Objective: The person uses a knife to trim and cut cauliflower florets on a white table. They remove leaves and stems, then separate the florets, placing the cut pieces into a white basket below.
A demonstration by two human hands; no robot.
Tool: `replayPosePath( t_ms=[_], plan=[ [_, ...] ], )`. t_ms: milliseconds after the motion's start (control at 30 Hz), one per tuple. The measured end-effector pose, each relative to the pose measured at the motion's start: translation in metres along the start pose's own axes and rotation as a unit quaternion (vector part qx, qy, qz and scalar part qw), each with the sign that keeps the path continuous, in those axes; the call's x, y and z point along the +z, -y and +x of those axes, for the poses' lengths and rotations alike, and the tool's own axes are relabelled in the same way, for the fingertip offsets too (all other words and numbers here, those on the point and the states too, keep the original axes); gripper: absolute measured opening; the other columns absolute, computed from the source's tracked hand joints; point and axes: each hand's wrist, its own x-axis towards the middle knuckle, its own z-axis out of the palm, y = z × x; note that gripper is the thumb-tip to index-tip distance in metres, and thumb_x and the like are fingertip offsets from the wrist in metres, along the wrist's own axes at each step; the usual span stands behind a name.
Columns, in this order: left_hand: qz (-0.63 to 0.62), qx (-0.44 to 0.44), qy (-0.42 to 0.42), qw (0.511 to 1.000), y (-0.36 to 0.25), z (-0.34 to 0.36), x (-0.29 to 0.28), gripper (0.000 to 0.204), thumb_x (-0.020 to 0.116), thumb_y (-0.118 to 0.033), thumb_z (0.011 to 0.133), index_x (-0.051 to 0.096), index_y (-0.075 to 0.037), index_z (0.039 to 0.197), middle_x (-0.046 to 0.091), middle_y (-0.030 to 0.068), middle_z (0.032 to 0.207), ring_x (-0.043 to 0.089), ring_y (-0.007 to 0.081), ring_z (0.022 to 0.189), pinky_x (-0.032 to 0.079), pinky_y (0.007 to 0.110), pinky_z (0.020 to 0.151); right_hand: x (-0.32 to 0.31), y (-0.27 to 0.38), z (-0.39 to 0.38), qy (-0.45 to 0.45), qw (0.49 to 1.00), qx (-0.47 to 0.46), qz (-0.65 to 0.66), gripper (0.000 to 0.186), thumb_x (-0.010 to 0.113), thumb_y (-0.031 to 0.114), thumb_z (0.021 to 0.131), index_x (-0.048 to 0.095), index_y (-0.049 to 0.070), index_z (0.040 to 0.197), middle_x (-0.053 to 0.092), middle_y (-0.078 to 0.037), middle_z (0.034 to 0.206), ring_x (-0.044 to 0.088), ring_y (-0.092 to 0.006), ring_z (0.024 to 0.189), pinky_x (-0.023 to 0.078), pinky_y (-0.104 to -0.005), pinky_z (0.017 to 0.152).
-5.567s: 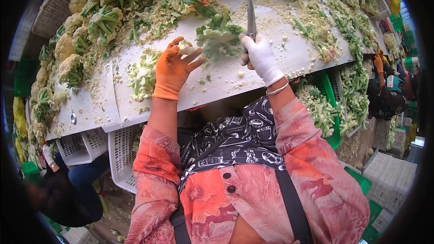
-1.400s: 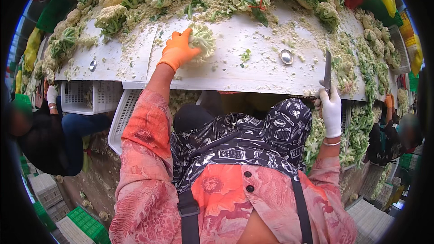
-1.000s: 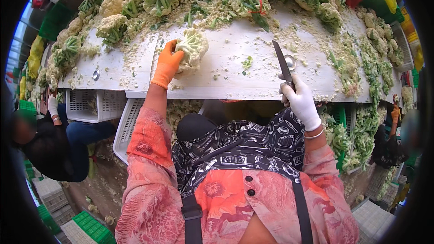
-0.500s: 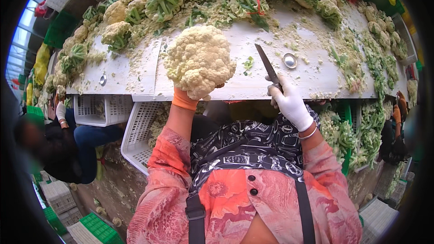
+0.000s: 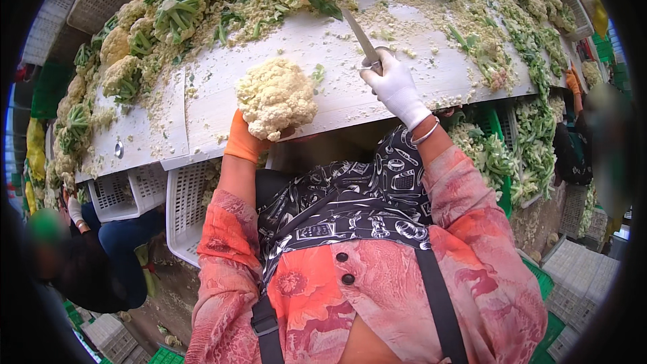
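My left hand, in an orange glove, holds a pale cauliflower head, curd side facing up, over the front edge of the white work board. Its fingers are mostly hidden beneath the head. To the right, my right hand, in a white glove, grips a knife by its handle, the blade pointing away and up to the left. The blade is apart from the cauliflower I hold. Loose leaf bits and crumbs lie around the head.
Cauliflower heads and trimmings line the board's far side. White crates stand under its left edge, a green crate with leaves under its right. Co-workers sit at left and right. Stacked crates are at lower right.
The cauliflower, stem side up about a second ago, now shows its curd upward. My right hand and knife have moved up over the board. The whole view has turned slightly, slanting the board.
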Motion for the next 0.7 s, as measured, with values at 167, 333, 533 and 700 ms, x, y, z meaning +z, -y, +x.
replayPosePath(
  t_ms=[167,333,533,700],
  plan=[
    [-0.215,-0.082,-0.069,0.971,0.027,-0.007,-0.017,0.062,0.070,-0.034,0.092,0.049,-0.004,0.142,0.063,0.0119,0.135,0.062,0.0248,0.121,0.054,0.041,0.102,-0.046,-0.071,0.039,-0.014,0.990,0.138,-0.020,0.036,0.070,0.029,0.084,0.070,0.007,0.111,0.073,-0.013,0.089,0.069,-0.0263,0.081,0.054,-0.0369,0.080],
    [-0.572,-0.213,-0.254,0.750,-0.013,-0.010,-0.024,0.067,0.056,-0.055,0.099,0.048,-0.005,0.144,0.061,0.0135,0.136,0.063,0.0330,0.118,0.054,0.049,0.097,-0.038,-0.084,0.058,0.016,0.984,0.051,-0.169,0.052,0.074,0.036,0.081,0.069,0.009,0.125,0.067,-0.016,0.115,0.067,-0.0305,0.104,0.052,-0.0398,0.091],
    [0.172,-0.171,-0.441,0.864,0.015,0.001,-0.019,0.075,0.063,-0.054,0.096,0.045,-0.003,0.148,0.050,0.0196,0.147,0.055,0.0345,0.128,0.045,0.044,0.106,-0.022,-0.050,0.079,0.121,0.943,0.050,-0.307,0.064,0.076,0.035,0.080,0.060,0.013,0.138,0.056,-0.016,0.135,0.061,-0.0346,0.121,0.049,-0.0434,0.102],
    [-0.052,-0.186,-0.355,0.915,0.016,0.009,-0.015,0.063,0.061,-0.049,0.098,0.054,-0.004,0.143,0.057,0.0203,0.141,0.053,0.0356,0.130,0.040,0.041,0.111,-0.020,-0.060,0.091,0.128,0.943,0.050,-0.302,0.062,0.079,0.030,0.077,0.062,0.005,0.132,0.059,-0.021,0.130,0.063,-0.0356,0.116,0.051,-0.0423,0.099]
  ],
)
